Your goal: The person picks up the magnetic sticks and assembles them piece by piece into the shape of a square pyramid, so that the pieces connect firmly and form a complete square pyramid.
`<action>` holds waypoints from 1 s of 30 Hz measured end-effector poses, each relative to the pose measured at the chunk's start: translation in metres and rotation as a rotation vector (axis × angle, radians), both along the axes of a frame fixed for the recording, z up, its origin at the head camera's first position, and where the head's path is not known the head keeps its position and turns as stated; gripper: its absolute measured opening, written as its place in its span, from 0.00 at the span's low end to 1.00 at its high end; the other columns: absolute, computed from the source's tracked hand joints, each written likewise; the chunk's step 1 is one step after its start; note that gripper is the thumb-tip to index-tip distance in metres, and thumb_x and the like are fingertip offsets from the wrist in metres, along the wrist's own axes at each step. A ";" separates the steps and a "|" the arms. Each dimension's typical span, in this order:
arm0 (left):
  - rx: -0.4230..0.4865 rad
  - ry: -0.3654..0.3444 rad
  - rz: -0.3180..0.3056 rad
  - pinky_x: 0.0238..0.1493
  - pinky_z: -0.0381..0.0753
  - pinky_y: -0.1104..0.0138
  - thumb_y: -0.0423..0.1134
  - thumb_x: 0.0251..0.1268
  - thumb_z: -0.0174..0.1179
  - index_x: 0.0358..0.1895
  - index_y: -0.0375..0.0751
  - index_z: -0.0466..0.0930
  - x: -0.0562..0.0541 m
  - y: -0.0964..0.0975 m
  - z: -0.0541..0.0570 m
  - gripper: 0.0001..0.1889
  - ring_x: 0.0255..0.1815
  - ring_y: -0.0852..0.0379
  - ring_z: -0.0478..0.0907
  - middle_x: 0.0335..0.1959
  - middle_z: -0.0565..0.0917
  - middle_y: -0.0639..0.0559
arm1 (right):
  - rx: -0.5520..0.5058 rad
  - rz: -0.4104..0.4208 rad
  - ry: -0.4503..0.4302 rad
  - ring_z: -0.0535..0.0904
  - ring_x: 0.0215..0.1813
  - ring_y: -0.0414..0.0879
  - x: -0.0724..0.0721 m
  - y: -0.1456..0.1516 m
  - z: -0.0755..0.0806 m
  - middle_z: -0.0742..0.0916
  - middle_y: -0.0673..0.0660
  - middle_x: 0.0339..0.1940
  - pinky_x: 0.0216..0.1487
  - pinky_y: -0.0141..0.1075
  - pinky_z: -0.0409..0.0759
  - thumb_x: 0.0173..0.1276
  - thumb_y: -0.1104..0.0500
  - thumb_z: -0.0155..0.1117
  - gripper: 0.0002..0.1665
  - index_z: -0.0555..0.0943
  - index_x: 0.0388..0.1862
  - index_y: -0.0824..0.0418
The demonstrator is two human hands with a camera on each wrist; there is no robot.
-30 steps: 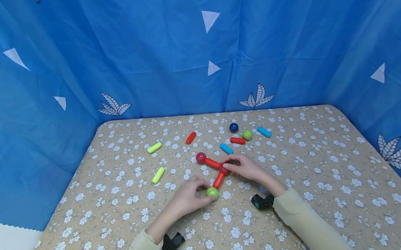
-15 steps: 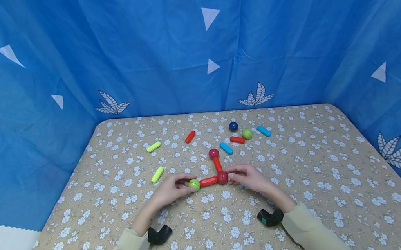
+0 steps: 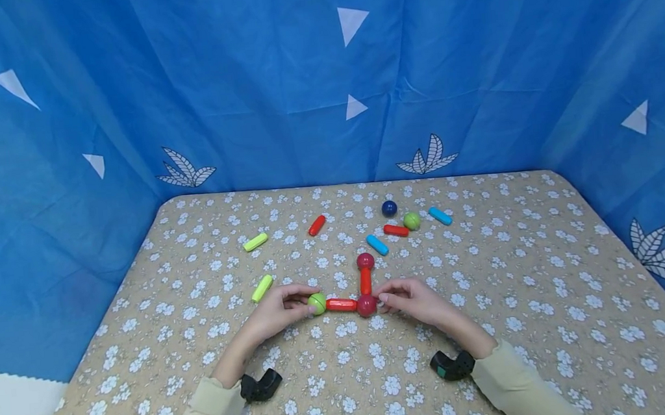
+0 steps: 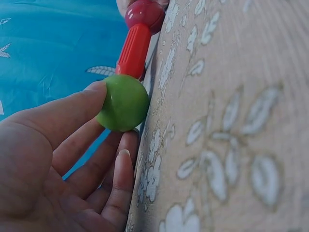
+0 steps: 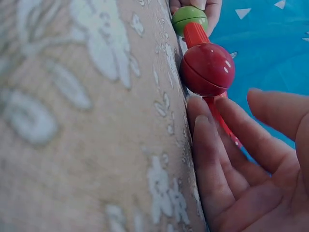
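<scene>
L-shaped toy [image 3: 341, 305] lies between left hand [image 3: 284, 310], pinching its green ball [image 3: 316, 304], and relaxed right hand [image 3: 415, 301], touching its red corner ball [image 3: 366, 306] — midway between the table's [image 3: 492, 299] side edges. Red rods [image 3: 366, 281] join three glossy balls.

There are five balls [image 3: 389, 208], eight rods [image 3: 377, 244], two hands [image 3: 279, 313].
</scene>
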State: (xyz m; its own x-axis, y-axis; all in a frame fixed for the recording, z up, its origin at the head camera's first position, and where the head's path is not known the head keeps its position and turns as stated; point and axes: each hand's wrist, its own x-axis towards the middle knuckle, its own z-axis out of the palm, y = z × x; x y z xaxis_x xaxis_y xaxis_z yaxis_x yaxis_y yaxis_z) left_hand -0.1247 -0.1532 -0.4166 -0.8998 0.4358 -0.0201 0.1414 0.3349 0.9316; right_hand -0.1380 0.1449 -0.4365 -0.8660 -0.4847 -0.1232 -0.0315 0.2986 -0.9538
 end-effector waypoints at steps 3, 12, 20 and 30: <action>0.006 -0.005 -0.002 0.41 0.78 0.66 0.29 0.58 0.64 0.52 0.26 0.77 0.002 0.000 0.006 0.18 0.43 0.45 0.77 0.43 0.80 0.40 | 0.016 -0.086 0.034 0.81 0.38 0.51 -0.003 -0.004 0.001 0.82 0.60 0.42 0.38 0.39 0.80 0.70 0.61 0.57 0.14 0.77 0.49 0.70; -0.001 0.002 -0.024 0.42 0.78 0.65 0.29 0.57 0.64 0.51 0.25 0.76 0.004 -0.001 0.006 0.18 0.42 0.45 0.77 0.43 0.80 0.40 | 0.084 -0.260 0.068 0.81 0.35 0.48 -0.027 -0.020 0.000 0.79 0.61 0.50 0.30 0.35 0.77 0.68 0.61 0.60 0.23 0.72 0.61 0.62; 0.006 -0.007 -0.025 0.41 0.78 0.67 0.29 0.58 0.64 0.52 0.26 0.76 0.004 0.001 0.003 0.18 0.41 0.45 0.78 0.43 0.80 0.40 | 0.165 -0.278 0.092 0.76 0.28 0.45 -0.044 -0.033 -0.002 0.80 0.58 0.50 0.28 0.35 0.75 0.67 0.55 0.61 0.25 0.73 0.62 0.60; 0.026 0.094 0.036 0.41 0.78 0.66 0.31 0.58 0.64 0.50 0.28 0.78 0.001 -0.005 -0.004 0.17 0.40 0.50 0.78 0.43 0.81 0.42 | 0.156 -0.303 0.106 0.71 0.24 0.47 -0.048 -0.039 -0.003 0.78 0.55 0.36 0.24 0.34 0.71 0.67 0.55 0.61 0.19 0.78 0.55 0.59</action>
State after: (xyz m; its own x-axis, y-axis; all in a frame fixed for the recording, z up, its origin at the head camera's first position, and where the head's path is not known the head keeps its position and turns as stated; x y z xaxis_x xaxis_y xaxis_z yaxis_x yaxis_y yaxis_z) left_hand -0.1242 -0.1583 -0.4205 -0.9124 0.4022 0.0759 0.2167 0.3174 0.9232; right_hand -0.1863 0.1058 -0.4393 -0.9794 -0.1867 -0.0775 -0.0155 0.4517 -0.8920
